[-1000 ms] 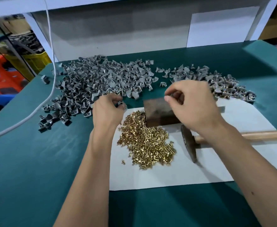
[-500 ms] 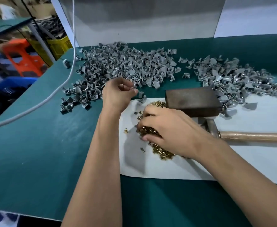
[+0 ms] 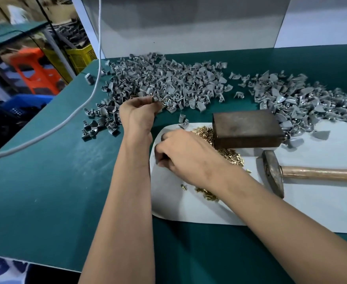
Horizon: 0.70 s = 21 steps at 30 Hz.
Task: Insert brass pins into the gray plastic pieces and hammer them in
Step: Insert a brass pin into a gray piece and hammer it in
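My left hand (image 3: 137, 113) is raised over the near edge of a big heap of gray plastic pieces (image 3: 168, 83) and pinches one gray piece (image 3: 154, 98) at its fingertips. My right hand (image 3: 184, 154) lies curled over the pile of brass pins (image 3: 228, 152) on a white sheet (image 3: 312, 201); whether its fingers hold a pin is hidden. A dark metal block (image 3: 246, 128) stands just behind the pins. A hammer (image 3: 275, 173) with a wooden handle lies to the right on the sheet. A second heap of gray pieces (image 3: 304, 99) spreads at the right.
The green table (image 3: 45, 191) ends at a near-left edge. A white cable (image 3: 82, 107) hangs down and crosses the table's left side. A white and gray wall panel (image 3: 189, 27) closes the back. Orange stool and yellow crate stand beyond the left edge.
My right hand came from above the metal block down onto the brass pins and has shifted slightly left over them. My left hand lifted with a gray piece in its fingers.
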Each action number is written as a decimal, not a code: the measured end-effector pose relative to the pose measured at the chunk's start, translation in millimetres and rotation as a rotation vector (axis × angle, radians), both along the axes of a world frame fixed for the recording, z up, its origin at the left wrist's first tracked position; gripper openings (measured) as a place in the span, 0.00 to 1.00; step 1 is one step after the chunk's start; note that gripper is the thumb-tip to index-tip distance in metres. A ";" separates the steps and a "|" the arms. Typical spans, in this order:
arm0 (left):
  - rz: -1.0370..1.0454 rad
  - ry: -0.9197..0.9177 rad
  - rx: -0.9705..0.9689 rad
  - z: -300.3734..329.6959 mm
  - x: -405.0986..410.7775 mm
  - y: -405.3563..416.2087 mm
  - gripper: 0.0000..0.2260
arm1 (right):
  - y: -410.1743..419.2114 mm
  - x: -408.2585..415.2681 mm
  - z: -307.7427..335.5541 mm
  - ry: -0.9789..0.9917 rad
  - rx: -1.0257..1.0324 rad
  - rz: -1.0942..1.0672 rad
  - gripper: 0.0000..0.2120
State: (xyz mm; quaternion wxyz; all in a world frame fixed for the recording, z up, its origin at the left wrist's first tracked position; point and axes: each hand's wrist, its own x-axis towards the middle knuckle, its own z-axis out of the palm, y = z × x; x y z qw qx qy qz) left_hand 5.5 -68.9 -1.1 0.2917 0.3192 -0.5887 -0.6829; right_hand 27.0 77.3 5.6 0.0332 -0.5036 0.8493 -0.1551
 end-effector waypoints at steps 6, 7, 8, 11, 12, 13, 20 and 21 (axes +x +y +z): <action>-0.114 0.043 0.048 -1.9 -3.9 8.0 0.12 | 16.8 -11.0 4.0 0.075 0.116 -0.023 0.07; -0.141 0.038 0.043 -1.5 -4.6 11.6 0.11 | 21.6 -12.4 5.4 0.110 0.136 -0.024 0.07; -0.169 0.037 0.043 -0.9 -5.6 15.9 0.10 | 26.8 -13.5 7.3 0.137 0.153 -0.025 0.07; -0.286 0.052 0.032 1.6 -6.4 31.5 0.11 | 41.9 -14.7 15.4 0.082 0.065 -0.049 0.03; -0.338 0.060 -0.004 2.2 -6.3 37.1 0.13 | 48.4 -15.5 18.0 0.037 -0.021 -0.077 0.02; -0.393 0.065 -0.061 2.6 -6.9 43.0 0.15 | 56.4 -16.8 20.1 0.005 -0.119 -0.112 0.03; -0.538 0.089 -0.420 5.4 -6.6 82.7 0.14 | 113.0 -38.2 17.1 0.060 -0.575 -0.356 0.07; -0.542 0.116 -0.478 5.4 -6.4 86.1 0.13 | 116.8 -40.9 15.0 0.091 -0.604 -0.369 0.06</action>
